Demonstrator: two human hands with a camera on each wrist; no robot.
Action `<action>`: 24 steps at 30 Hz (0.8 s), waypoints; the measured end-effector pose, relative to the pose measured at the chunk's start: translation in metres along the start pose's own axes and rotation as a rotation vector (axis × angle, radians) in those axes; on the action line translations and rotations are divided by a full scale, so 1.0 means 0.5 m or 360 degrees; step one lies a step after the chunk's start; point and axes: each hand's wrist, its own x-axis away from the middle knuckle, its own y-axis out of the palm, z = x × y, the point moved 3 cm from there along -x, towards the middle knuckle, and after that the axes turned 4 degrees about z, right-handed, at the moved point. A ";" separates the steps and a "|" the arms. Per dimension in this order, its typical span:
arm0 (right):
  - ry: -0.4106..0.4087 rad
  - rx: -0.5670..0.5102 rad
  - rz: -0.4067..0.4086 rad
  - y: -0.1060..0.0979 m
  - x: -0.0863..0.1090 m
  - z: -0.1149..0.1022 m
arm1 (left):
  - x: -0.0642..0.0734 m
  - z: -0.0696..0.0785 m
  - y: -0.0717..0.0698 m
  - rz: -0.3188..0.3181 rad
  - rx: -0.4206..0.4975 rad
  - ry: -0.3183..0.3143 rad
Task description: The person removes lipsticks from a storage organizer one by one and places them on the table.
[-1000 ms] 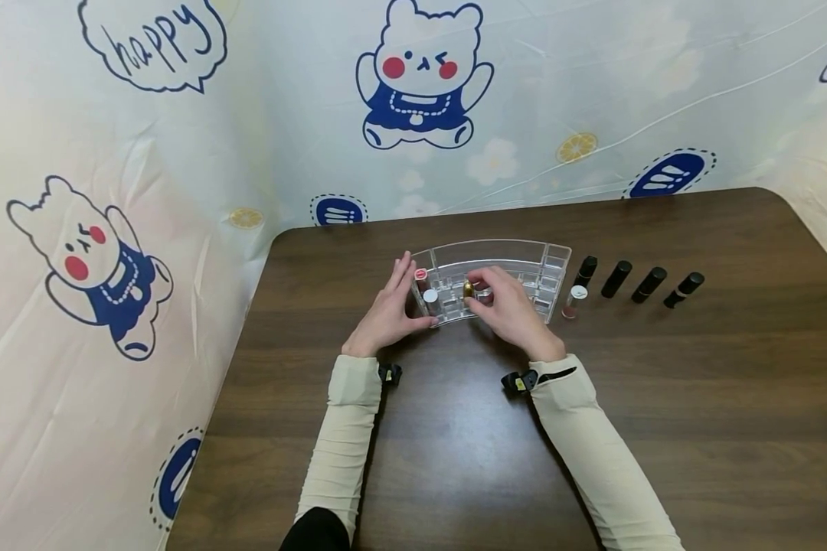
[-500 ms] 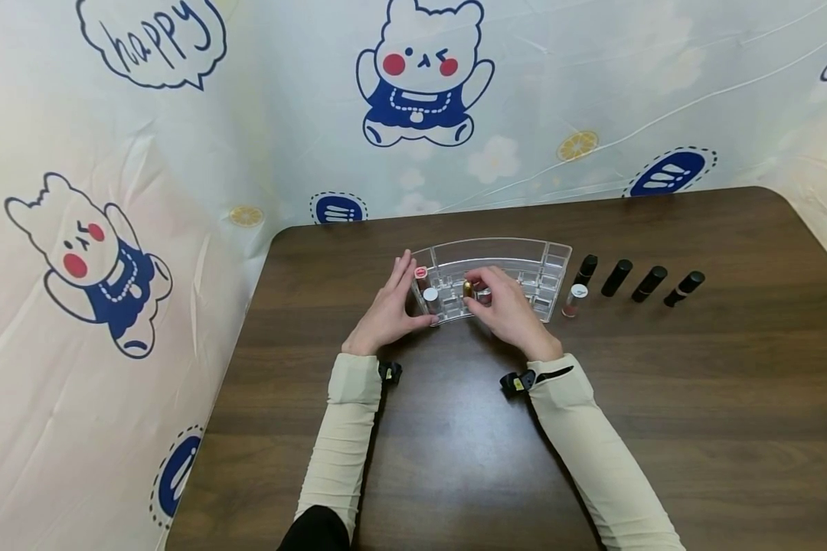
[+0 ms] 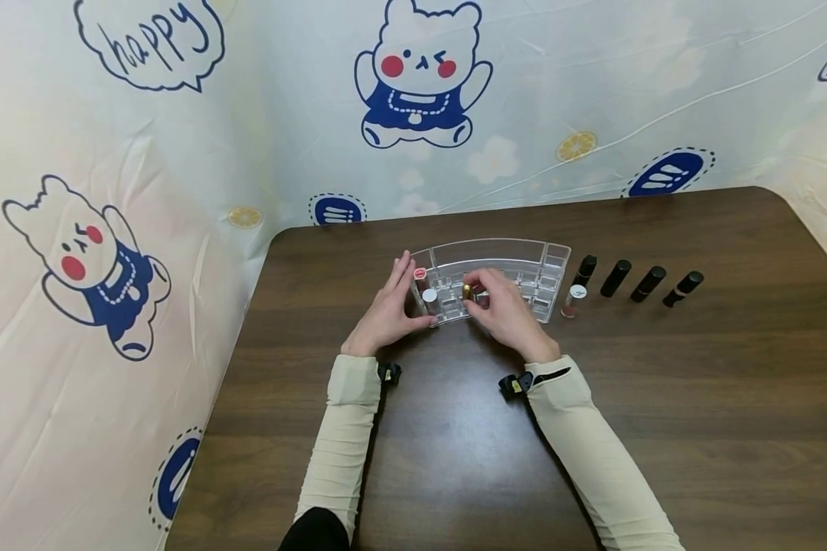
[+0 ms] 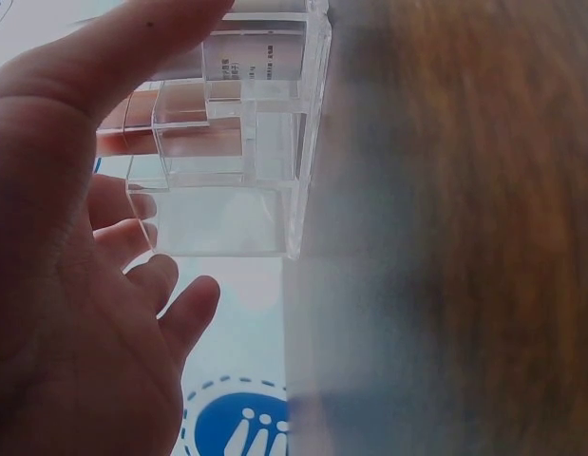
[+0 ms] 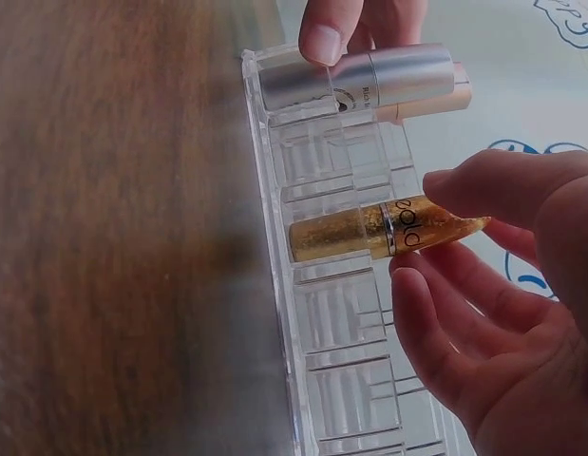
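A clear lipstick organizer (image 3: 489, 243) with stepped compartments stands on the table. My left hand (image 3: 382, 310) holds its left end, thumb at the front and the other fingers along the side. In a front slot near that thumb is a silver tube (image 5: 407, 74), and a pink tube (image 5: 455, 100) stands just behind it. My right hand (image 3: 503, 310) pinches the pointed top of a gold lipstick tube (image 5: 407, 228) between thumb and fingers. The gold tube's lower part sits inside a front slot, one slot apart from the silver tube.
Right of the organizer, several black tubes (image 3: 616, 278) stand in a row on the brown table (image 3: 661, 428). Closer to the organizer is a white-capped tube (image 3: 574, 301). A printed cloth (image 3: 303, 115) hangs behind the table and along its left side.
The right wrist has shifted very slightly left, with the fingers still on the gold lipstick tube. The left hand and the organizer stay in place.
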 end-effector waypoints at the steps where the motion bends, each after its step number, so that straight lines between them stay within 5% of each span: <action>1: 0.0006 0.0005 -0.0006 0.000 0.000 0.000 | 0.000 0.000 0.000 0.0000 0.0006 0.0000; 24: 0.0001 0.0043 0.0005 0.002 -0.001 0.002 | -0.001 0.001 0.001 0.0009 -0.0012 0.0021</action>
